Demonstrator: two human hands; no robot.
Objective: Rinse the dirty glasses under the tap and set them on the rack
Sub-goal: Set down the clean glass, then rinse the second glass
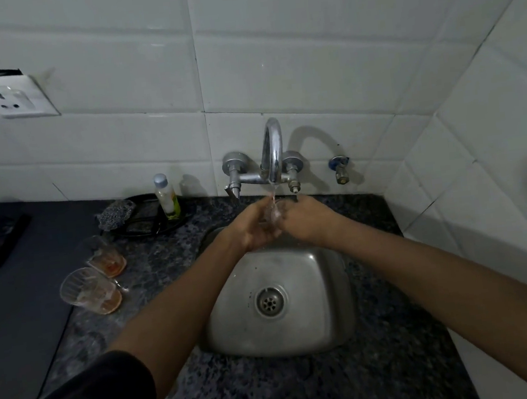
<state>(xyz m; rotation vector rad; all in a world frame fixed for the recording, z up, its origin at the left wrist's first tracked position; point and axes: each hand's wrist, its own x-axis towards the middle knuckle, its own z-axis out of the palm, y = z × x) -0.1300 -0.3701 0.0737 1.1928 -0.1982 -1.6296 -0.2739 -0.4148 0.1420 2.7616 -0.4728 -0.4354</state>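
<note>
Clear glass (271, 213) was gripped between both hands, left hand (252, 228) and right hand (305, 219), directly under the tap (273, 152) stream above the sink (280, 314). Two dirty glasses (94, 290) lay tipped on the counter (164, 261), nearer the left hand. No rack was visible.

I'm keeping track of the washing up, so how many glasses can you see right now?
3: two dirty glasses on the counter left of the sink, one glass held in both hands under the tap. More may be out of view.
</note>
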